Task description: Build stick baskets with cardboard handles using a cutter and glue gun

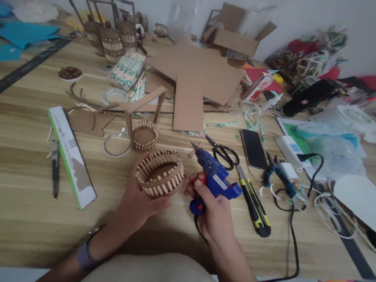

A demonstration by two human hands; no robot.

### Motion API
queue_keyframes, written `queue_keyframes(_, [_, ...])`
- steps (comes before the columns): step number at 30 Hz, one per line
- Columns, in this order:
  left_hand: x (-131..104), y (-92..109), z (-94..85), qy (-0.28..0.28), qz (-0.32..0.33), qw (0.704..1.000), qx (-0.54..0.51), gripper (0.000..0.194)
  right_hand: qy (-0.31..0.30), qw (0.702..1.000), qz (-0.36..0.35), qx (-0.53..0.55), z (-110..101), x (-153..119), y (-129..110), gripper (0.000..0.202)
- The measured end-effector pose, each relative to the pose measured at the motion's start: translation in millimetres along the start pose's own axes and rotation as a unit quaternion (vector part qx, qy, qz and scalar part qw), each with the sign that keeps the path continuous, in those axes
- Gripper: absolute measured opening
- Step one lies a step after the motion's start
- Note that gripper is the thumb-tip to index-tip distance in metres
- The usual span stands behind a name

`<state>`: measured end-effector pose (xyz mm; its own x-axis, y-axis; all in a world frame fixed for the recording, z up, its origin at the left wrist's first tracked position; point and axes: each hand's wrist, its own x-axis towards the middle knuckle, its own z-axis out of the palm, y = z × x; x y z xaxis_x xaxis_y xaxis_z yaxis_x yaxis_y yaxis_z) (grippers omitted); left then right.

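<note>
My left hand [145,205] is wrapped round a small round basket [163,187] of short wooden sticks with a brown cardboard band, tilted toward me above the table. In my right hand [216,211] is a blue hot glue gun [216,176], its nozzle pointing up and to the left, beside the basket. Just beyond stands a second stick basket [142,147] with a tall cardboard handle [144,99]. Black scissors [226,156] lie past the glue gun, and a yellow and black utility knife [252,205] lies to its right.
Cardboard sheets [190,99] and bundled sticks [127,69] cover the back middle. Finished lantern-like pieces [112,45] stand back left. A white strip box [71,156] and a pen [54,170] lie left. On the right are a phone [253,148], pliers [283,176] and a black cable [295,242].
</note>
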<state>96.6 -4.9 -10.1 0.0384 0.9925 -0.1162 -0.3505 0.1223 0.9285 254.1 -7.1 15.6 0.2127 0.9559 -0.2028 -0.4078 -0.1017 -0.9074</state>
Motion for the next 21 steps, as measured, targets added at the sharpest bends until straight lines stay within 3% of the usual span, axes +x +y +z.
queue_keyframes(4, [4.3,1.9,-1.0,0.042,0.023,0.999,0.005,0.107,-0.013,0.995,-0.048,-0.084,-16.1,-8.7,2.2,0.025])
queue_keyframes(9, [7.2,-2.6,-5.3,0.084,0.019,0.996,0.018,0.104,-0.037,0.962,-0.074,-0.260,-31.8,-27.0,1.2,0.022])
queue_keyframes(21, [5.9,1.5,-0.4,0.094,0.022,0.995,0.010,0.106,-0.051,0.933,-0.131,-0.330,-23.5,-31.2,-2.7,0.016])
